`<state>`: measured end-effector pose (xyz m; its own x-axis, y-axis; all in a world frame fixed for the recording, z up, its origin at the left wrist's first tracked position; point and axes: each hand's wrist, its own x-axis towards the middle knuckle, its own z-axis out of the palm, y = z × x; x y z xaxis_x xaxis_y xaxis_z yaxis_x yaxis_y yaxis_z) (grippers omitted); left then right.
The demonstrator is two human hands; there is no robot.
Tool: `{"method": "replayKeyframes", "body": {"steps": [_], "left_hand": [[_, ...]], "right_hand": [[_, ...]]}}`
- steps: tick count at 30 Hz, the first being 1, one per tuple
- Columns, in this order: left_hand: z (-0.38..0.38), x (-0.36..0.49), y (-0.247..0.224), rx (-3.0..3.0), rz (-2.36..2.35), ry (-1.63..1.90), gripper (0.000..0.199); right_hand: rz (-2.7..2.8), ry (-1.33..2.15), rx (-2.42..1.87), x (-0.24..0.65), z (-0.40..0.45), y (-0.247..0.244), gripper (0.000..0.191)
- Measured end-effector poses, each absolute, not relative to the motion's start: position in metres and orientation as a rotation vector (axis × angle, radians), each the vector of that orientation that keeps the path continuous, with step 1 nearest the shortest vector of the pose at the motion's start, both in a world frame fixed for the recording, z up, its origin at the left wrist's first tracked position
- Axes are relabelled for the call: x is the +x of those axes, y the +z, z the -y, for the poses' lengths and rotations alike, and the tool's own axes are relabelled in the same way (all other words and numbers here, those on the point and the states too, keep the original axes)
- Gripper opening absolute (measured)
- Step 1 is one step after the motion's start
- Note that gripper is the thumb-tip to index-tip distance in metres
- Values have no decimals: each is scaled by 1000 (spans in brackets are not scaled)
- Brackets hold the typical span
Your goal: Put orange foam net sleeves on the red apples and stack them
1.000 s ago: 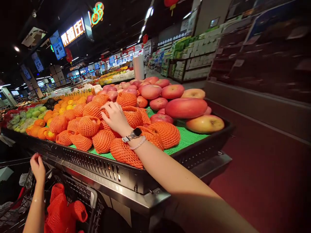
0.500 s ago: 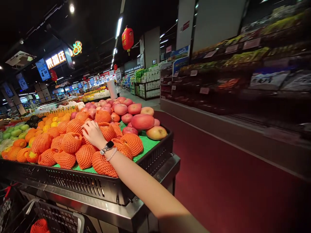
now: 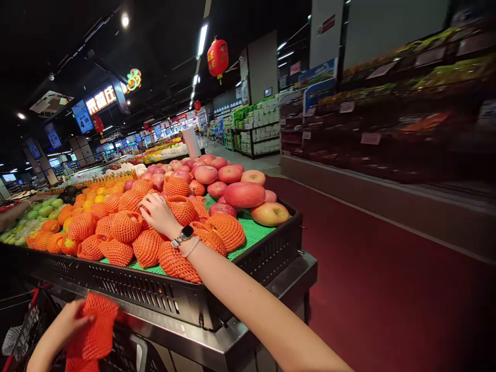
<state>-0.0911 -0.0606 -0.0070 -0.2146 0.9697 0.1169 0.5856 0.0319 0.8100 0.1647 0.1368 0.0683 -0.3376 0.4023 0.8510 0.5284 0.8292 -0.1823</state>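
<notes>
At the lower left, my left hand is closed on a red foam net sleeve, which looks flat and hangs from the fingers. The sleeve is in front of the display's metal edge, over a shopping cart. My right hand, with a watch and a beaded bracelet at the wrist, lies in a pile of fruit in orange foam nets. Its fingers are curled and close together among the netted fruit; what they grip is hidden.
A black slatted crate on a metal stand holds the pile on a green mat. Bare red apples lie behind at the right, green fruit at the left. Another person's arm reaches in there. Shelves line the right.
My left hand has come into view at the lower left, holding the red net sleeve. My right hand stays among the netted fruit. The view has swung slightly left; another person's arm shows at the left.
</notes>
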Motion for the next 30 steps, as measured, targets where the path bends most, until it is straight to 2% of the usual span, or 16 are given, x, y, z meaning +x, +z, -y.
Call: {"method": "replayKeyframes", "body": {"steps": [2,3,6,8,12,16,22,25,30], "left_hand": [[62,-89,5,1643,-1669,1096,34],[62,-85,10,1670,-1605,1234,35],[55,-64,15,1540,-1490,1905,35],[45,-49,10,1332,-1392,2186,37],[20,-24,5,1026,-1126,2336,55],[5,-3,18,965,-916,2295,71],[-3,-3,3,972,-678,2196,51],[-12,-14,-14,1198,-934,2209,37],[-19,-26,-25,1549,-1304,2206,14]], "right_hand": [[1984,-118,-636,165,-137,68,18],[1991,-100,-609,165,-137,68,17],[2000,-45,-542,167,-139,68,16],[2006,2,-493,169,-139,68,16],[2070,177,-305,166,-133,69,15],[2105,414,-106,160,-122,69,20],[2048,797,-5,159,-116,69,28],[2147,882,-97,158,-116,67,41],[2300,820,-202,158,-116,66,36]]}}
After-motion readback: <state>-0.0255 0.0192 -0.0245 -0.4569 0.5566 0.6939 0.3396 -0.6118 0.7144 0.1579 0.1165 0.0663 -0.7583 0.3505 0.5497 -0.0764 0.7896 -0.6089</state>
